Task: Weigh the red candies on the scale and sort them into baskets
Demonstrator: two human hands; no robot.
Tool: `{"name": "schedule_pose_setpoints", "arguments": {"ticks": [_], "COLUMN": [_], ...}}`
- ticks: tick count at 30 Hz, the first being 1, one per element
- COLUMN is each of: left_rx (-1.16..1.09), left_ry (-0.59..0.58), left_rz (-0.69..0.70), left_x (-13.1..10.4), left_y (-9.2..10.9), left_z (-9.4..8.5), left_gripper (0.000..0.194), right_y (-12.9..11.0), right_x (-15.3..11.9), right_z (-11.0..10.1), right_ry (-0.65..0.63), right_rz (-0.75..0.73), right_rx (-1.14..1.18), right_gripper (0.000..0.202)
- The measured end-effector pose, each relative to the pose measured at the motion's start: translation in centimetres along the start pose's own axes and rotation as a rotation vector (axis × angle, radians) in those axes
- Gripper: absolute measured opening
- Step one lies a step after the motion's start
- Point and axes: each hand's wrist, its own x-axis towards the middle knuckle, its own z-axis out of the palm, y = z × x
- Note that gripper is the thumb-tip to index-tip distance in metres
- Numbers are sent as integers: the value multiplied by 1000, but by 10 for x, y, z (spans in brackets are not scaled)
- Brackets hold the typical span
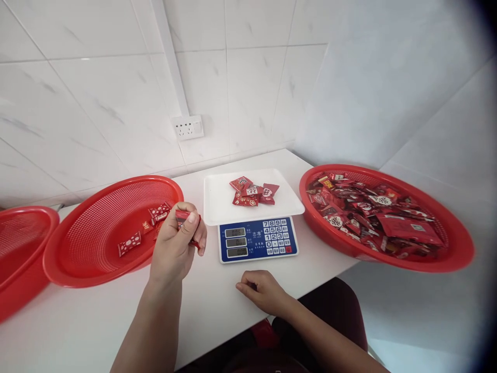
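My left hand [175, 239] is raised between the left basket and the scale, its fingers closed around a small red snack packet [196, 235] that my fingers partly cover. On the white table's front part rests my right hand [264, 291], curled shut with nothing visible in it. Just beyond it stands a digital scale [258, 240] with a blue keypad and lit displays. Several red packets [252, 191] lie in a small pile on its white tray [221, 207].
To the left, a red mesh basket [93, 228] holds a few packets [129, 243]. Another red basket [27, 233] stands at the far left edge. A large red basket [462, 248] at right is heaped with packets [365, 212]. A wall socket [188, 127] sits above the table [209, 321].
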Motion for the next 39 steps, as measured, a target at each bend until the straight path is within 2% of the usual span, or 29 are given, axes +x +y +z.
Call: {"name": "schedule_pose_setpoints", "arguments": {"ticks": [3,6,9,13,15,18,20,22,25,28,31,34,36,39], "left_rx": [34,97,260,637,799,909,913,863,675,434,285,226,209,205], "left_ry": [-10,-91,-275,-507,-623,-743,-730,-650,-471,-340,-263,-221,-229,-186], "left_rz": [7,3,-74,-181,-157,-104,-87,-102,-168,-187,-161,-149,-153,-144], "left_x": [0,-2,-7,-12,-14,-16,-16,-16,-15,-13,-14,-16,-17,-19], "left_y": [-2,-6,-11,-17,-21,-30,-34,-37,-34,-27,-18,-13,-11,-9], "left_z": [0,-1,0,14,23,32,34,33,27,21,19,19,20,22], "left_gripper": [23,22,27,31,29,25,23,23,28,38,40,39,40,41], "right_y": [0,2,3,-5,-16,-33,-40,-41,-36,-31,-24,-18,-16,-19], "right_x": [1,0,-1,-4,-4,-3,-1,4,25,59,96,122,131,132], "right_z": [1,1,0,-13,-23,-38,-47,-58,-85,-116,-135,-137,-134,-131], "right_ry": [-3,-6,-18,-38,36,160,169,193,387,563,517,385,342,358], "right_rz": [-7,7,16,-30,-68,-115,-126,-107,-73,-122,-111,-48,-45,-60], "right_rx": [7,16,81,343,440,362,253,158,-35,-316,-613,-784,-822,-835], "right_gripper": [31,31,31,40,46,41,34,32,28,20,33,46,44,34]}}
